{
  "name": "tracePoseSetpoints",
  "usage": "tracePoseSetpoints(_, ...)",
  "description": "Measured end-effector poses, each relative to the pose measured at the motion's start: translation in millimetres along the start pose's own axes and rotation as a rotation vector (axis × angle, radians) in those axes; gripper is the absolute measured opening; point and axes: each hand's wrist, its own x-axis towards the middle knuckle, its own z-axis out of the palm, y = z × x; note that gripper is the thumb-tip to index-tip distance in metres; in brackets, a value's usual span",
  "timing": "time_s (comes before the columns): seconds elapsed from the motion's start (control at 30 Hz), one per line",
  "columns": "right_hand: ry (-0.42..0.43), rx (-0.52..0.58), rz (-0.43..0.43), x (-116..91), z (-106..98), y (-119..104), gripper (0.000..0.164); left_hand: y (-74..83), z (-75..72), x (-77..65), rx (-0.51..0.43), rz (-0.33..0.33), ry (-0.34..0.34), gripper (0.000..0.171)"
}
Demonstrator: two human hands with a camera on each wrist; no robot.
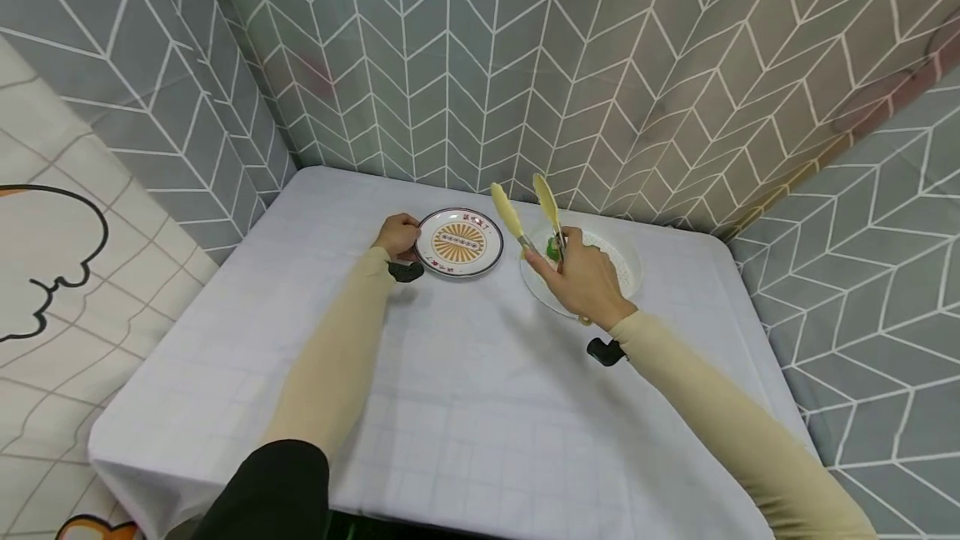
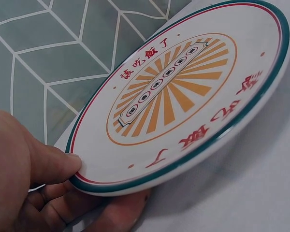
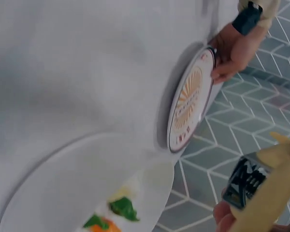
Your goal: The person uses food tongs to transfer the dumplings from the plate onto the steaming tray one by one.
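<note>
My left hand (image 1: 400, 236) holds a white plate (image 1: 480, 252) by its left edge. The thumb lies on the rim and the fingers curl underneath, as the left wrist view shows. This plate (image 2: 96, 159) has a dark green rim, red characters and an orange sunburst; whether it is fully off the table I cannot tell. In my right hand (image 1: 581, 277) is a pair of tongs (image 1: 506, 208) with yellow tips, apart and pointing away from me. Beneath that hand lies a larger white plate (image 1: 630, 261) bearing green leafy pieces (image 3: 123, 209) and something orange (image 3: 108, 226).
Both plates are toward the far side of a table (image 1: 450, 390) covered in white cloth. A grey wall (image 1: 465, 65) with a white chevron pattern rises directly behind the table, and similar panels stand at both sides.
</note>
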Motion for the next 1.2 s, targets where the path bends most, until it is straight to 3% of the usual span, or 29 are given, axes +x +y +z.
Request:
tracePoseSetpoints(0.17, -0.013, -0.015, -0.033, 5.6, 29.3, -15.9, 0.081, -0.1, -3.0, 6.0, 0.014, -0.008, 0.007, 0.036)
tracePoseSetpoints(0.47, -0.137, -0.010, 0.020, 21.1, 75.2, -34.1, 0.090, -0.1, -4.8, 2.8, 0.007, 0.009, 0.020, 0.035)
tracePoseSetpoints(0.6, -0.182, -0.020, 0.013, 31.0, 87.6, -39.2, 0.087, 0.9, -4.9, 0.4, 0.005, 0.009, 0.019, 0.033)
tracePoseSetpoints(0.87, -0.173, -0.131, -0.020, 41.6, 110.8, -35.1, 0.083, -3.0, 2.4, 1.7, 0.015, -0.012, 0.024, 0.036)
tracePoseSetpoints(1.2, -0.142, -0.244, -0.060, 46.9, 118.9, -34.5, 0.077, -2.7, 5.0, -3.1, -0.005, 0.009, 0.022, 0.033)
